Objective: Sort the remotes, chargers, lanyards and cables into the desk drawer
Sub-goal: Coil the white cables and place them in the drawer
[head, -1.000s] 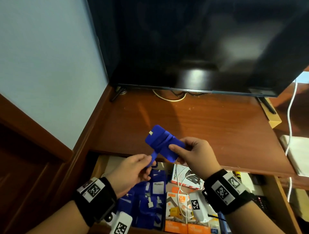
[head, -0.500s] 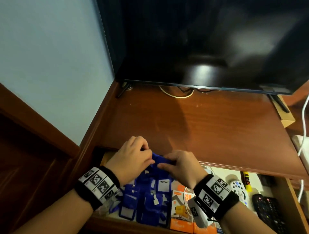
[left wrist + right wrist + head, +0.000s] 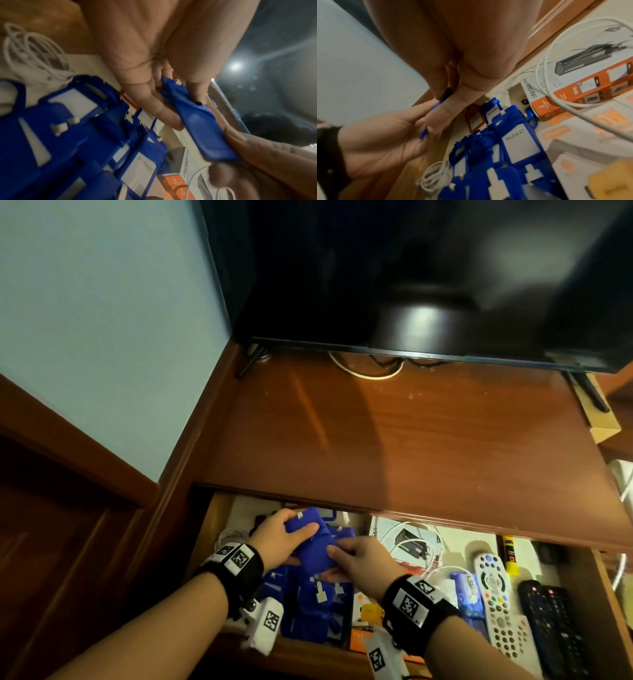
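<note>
Both hands hold one folded blue lanyard (image 3: 313,546) low over the left part of the open desk drawer (image 3: 219,520). My left hand (image 3: 281,537) grips its far end, thumb on top. My right hand (image 3: 356,558) pinches its near end. In the left wrist view the blue lanyard (image 3: 202,121) runs between my left fingers (image 3: 159,108) and the other hand's thumb. Under the hands lies a pile of blue lanyards with badge holders (image 3: 315,607), several marked PELAWAT (image 3: 515,136). In the right wrist view only slivers of the blue lanyard (image 3: 424,132) show between the two hands.
Orange and white charger boxes (image 3: 407,546) with white cables (image 3: 544,75) fill the drawer's middle. A white remote (image 3: 496,594) and black remotes (image 3: 551,625) lie at the right. A coiled white cable (image 3: 32,54) sits at the drawer's left. The TV (image 3: 411,278) stands on the wooden desktop (image 3: 394,440).
Both hands have brought the blue lanyard down from above the desktop edge into the drawer, and it now sits just over the blue pile.
</note>
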Action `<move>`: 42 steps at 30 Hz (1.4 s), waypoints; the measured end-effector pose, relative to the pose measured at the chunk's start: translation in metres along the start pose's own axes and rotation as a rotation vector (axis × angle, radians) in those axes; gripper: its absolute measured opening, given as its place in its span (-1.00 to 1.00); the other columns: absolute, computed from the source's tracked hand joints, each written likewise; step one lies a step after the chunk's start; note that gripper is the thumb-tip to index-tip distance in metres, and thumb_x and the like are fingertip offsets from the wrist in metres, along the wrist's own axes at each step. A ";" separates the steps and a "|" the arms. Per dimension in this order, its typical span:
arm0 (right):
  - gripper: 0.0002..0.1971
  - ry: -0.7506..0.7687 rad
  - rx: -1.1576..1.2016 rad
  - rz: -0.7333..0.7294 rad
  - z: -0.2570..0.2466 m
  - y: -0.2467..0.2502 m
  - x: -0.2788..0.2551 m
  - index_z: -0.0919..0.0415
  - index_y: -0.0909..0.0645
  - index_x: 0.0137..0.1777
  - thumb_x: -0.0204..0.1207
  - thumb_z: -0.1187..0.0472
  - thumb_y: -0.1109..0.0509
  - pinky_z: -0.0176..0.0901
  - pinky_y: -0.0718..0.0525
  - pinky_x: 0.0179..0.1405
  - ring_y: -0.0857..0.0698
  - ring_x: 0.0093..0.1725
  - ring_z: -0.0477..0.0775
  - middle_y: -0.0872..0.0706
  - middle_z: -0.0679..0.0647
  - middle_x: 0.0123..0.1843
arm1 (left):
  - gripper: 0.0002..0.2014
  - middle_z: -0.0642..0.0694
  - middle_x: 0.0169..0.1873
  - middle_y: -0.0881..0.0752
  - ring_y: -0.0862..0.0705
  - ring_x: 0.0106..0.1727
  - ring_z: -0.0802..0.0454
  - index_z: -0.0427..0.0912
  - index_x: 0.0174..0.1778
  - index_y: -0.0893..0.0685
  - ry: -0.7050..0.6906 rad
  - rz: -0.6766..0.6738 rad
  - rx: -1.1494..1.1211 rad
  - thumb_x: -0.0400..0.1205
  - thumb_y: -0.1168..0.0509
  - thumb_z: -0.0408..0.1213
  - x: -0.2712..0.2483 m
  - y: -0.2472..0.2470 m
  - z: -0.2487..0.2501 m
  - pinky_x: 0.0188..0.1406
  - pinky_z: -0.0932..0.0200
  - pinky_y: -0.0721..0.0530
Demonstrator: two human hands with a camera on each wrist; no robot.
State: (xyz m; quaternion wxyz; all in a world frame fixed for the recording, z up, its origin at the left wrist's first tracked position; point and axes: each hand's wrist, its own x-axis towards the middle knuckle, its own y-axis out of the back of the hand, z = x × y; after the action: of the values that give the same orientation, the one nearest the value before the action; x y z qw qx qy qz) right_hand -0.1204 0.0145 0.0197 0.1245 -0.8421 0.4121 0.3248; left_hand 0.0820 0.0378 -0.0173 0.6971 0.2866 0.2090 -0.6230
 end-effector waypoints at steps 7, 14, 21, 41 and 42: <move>-0.70 0.090 -0.889 0.247 0.020 0.031 0.000 0.07 -0.77 0.18 0.68 -0.07 -0.32 -0.08 -0.72 0.08 -0.79 0.11 0.14 -0.83 0.09 0.12 | -0.57 -0.04 0.18 -0.73 -0.73 0.12 -0.05 -0.05 0.39 -0.58 -0.080 -0.017 0.606 0.69 -0.43 0.07 0.036 -0.008 -0.019 0.02 0.13 -0.65; -0.65 -0.170 -1.111 0.540 0.033 0.089 -0.018 0.22 -0.33 0.40 0.65 0.23 -0.21 0.07 -0.70 -0.04 -0.76 0.14 0.29 -0.70 0.23 0.18 | -0.54 -0.18 0.25 -0.76 -0.75 0.19 -0.19 -0.03 0.51 -0.51 -0.134 0.010 0.779 0.74 -0.37 0.03 0.050 -0.018 -0.025 0.05 0.09 -0.64; -0.69 -0.271 -1.152 0.378 0.049 0.112 -0.005 0.07 -0.48 0.41 0.72 0.21 -0.12 0.05 -0.74 -0.07 -0.79 0.09 0.26 -0.75 0.20 0.20 | -0.51 -0.26 0.49 -0.52 -0.67 0.32 -0.28 0.07 0.58 -0.47 -0.109 0.063 0.955 0.74 -0.31 0.11 0.049 -0.023 -0.023 0.29 -0.07 -0.68; -0.51 0.814 -0.297 0.360 -0.183 0.114 -0.149 0.35 -0.63 -0.20 0.75 -0.09 -0.27 -0.39 -0.38 -0.50 -0.41 -0.54 -0.17 -0.43 -0.15 -0.53 | -0.43 0.28 0.59 -0.51 -0.39 0.65 0.30 0.36 0.62 -0.40 -0.748 -0.405 0.400 0.67 -0.36 0.21 -0.126 -0.031 0.230 0.69 -0.03 -0.38; -0.49 0.843 -0.268 0.348 -0.195 0.116 -0.155 0.35 -0.64 -0.20 0.76 -0.08 -0.24 -0.44 -0.35 -0.48 -0.37 -0.53 -0.20 -0.41 -0.19 -0.54 | -0.57 0.20 0.44 -0.66 -0.54 0.54 0.24 0.19 0.50 -0.55 -0.776 -0.403 0.340 0.71 -0.34 0.12 -0.130 -0.032 0.245 0.64 -0.14 -0.47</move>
State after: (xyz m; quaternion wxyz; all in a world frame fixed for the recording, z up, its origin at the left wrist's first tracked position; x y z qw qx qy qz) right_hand -0.1935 -0.0565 0.2753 -0.2194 -0.8277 0.5161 0.0212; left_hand 0.0166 -0.0285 0.2459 0.5320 0.0964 -0.1206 -0.8325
